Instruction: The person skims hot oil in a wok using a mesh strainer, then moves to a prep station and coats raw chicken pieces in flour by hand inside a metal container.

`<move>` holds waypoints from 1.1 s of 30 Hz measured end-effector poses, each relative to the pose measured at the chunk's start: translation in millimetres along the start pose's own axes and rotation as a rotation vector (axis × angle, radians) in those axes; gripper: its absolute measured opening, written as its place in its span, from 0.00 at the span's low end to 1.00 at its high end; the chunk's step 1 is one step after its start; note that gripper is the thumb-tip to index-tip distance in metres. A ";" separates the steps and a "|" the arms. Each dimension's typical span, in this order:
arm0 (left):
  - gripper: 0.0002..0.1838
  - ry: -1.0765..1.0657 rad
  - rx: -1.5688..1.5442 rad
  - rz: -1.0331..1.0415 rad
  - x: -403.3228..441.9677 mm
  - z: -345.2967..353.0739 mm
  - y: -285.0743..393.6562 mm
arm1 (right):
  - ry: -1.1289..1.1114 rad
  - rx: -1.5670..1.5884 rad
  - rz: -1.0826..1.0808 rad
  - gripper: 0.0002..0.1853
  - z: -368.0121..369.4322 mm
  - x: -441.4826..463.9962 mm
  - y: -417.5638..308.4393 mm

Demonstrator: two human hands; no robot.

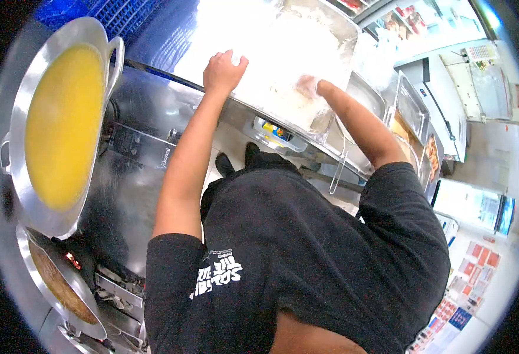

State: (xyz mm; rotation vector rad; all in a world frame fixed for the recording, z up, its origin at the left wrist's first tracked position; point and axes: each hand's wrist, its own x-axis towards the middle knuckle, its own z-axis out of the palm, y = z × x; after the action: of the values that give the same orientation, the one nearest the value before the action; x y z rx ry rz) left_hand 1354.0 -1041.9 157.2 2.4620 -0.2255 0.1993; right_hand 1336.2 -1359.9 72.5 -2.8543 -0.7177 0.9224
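Note:
My left hand (223,73) is at the near edge of a brightly overexposed work surface. Its fingers are curled in, with a small white patch between thumb and fingers that I cannot make out. My right hand (311,87) is down in a metal tray (355,36) of white, flour-like powder (295,50). White coating and glare blur its fingers, so their pose is hidden. Pale lumps show at the tray's far end, too washed out to name.
On the left, a large metal pan (94,35) holds yellow liquid (62,127). Below it, another pan (28,248) with brown liquid sits by a visible flame (72,259). A wire-handled strainer (338,171) hangs right of the tray. A blue crate (127,23) stands at upper left.

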 end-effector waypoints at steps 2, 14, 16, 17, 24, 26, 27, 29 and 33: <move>0.26 -0.025 -0.001 -0.006 -0.7 -3.2 2.0 | -0.082 -0.026 0.018 0.14 22.9 -17.6 -22.5; 0.26 -0.059 0.017 -0.011 0.5 -6.8 4.6 | 0.356 0.036 0.266 0.21 73.9 83.1 47.0; 0.26 -0.060 0.021 -0.011 1.2 -6.6 5.1 | 0.525 0.153 0.233 0.22 120.9 160.1 123.4; 0.26 -0.061 0.022 -0.013 0.3 -5.1 5.0 | 0.335 0.017 0.237 0.24 89.6 149.0 106.7; 0.25 -0.053 0.042 0.000 2.6 -6.0 7.7 | -0.270 -0.341 -0.148 0.28 -38.3 105.0 25.6; 0.25 -0.058 0.043 -0.015 3.3 -5.2 8.4 | -0.192 -0.443 -0.217 0.27 -41.8 108.5 21.1; 0.26 -0.059 0.041 -0.024 2.5 -5.3 8.2 | -0.067 -0.523 -0.226 0.26 -35.8 117.4 25.5; 0.26 -0.053 0.040 -0.022 1.7 -5.0 8.3 | 0.149 -0.420 -0.206 0.21 -13.5 137.4 22.4; 0.21 0.024 0.057 0.015 0.9 -0.6 6.7 | 0.297 -0.148 -0.052 0.16 -22.9 137.7 -73.9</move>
State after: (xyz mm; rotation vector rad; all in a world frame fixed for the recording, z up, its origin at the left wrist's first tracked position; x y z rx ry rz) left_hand 1353.5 -1046.8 161.9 2.5134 -0.2314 0.2449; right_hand 1416.8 -1230.5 31.1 -2.9874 -0.8505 0.4403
